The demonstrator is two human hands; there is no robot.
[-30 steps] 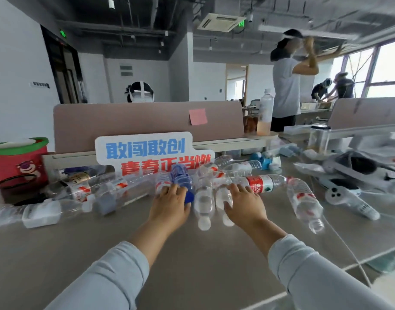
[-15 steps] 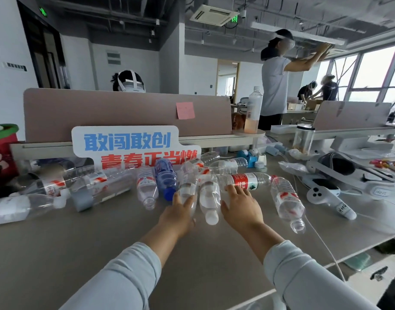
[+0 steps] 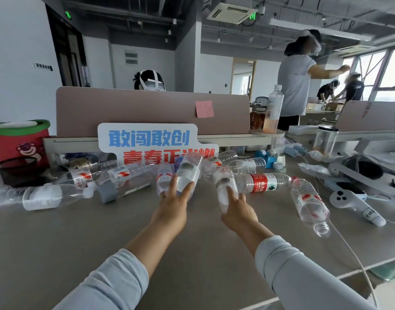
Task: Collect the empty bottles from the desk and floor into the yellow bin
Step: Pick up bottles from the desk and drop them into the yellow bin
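Note:
Several empty clear plastic bottles lie in a heap on the grey desk (image 3: 57,242) in front of a white sign. My left hand (image 3: 173,204) grips a clear bottle (image 3: 188,173) with a white label and lifts it, tilted up off the desk. My right hand (image 3: 238,210) holds another white-labelled bottle (image 3: 223,186), also raised. A red-labelled bottle (image 3: 262,182) lies just right of my right hand, and one more bottle (image 3: 309,203) lies further right with its neck toward me. More bottles (image 3: 116,180) lie to the left. No yellow bin is in view.
A red bucket with a green rim (image 3: 17,142) and a black mesh cup (image 3: 15,171) stand at the far left. A white controller (image 3: 353,202), headset (image 3: 360,168) and cables lie at the right. A pink partition (image 3: 151,110) runs behind; people stand at the back right.
Both hands went from resting on the bottle heap to closing on one bottle each and raising them off the desk. The camera view shifted slightly.

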